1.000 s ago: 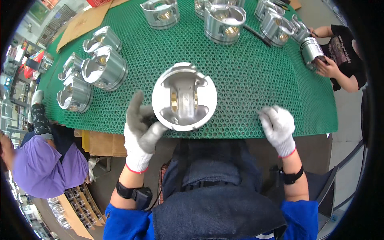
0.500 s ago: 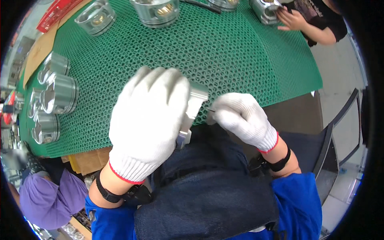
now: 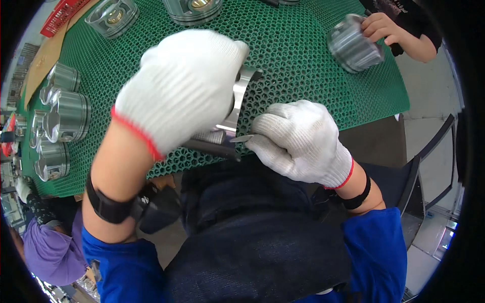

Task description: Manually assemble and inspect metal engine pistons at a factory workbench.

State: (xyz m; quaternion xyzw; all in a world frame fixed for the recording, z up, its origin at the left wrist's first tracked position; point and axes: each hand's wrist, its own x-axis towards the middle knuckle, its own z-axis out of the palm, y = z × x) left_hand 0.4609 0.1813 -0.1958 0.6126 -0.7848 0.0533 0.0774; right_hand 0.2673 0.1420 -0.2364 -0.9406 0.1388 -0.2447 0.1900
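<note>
My left hand (image 3: 182, 86), in a white knit glove with a red cuff, is closed over a shiny metal piston (image 3: 239, 103) above the green mat. Most of the piston is hidden behind the glove; its curved, cut-out right edge shows. Beside that edge my right hand (image 3: 305, 141), gloved alike, pinches a small thin metal blade (image 3: 242, 138) that points left toward the piston's lower end. A dark bar-like handle (image 3: 214, 148) sticks out below my left hand; I cannot tell what it belongs to.
Several pistons (image 3: 68, 118) stand on the green honeycomb mat (image 3: 288, 65) at the left, others at the far edge. At the far right a co-worker's hand (image 3: 381, 29) grips a tilted piston (image 3: 355, 45). A red basket (image 3: 63, 16) and a chair (image 3: 429, 166) flank the table.
My left hand has turned and moved away from me with the piston. My right hand has shifted left, and its blade now shows. The co-worker's piston has come nearer and tilted.
</note>
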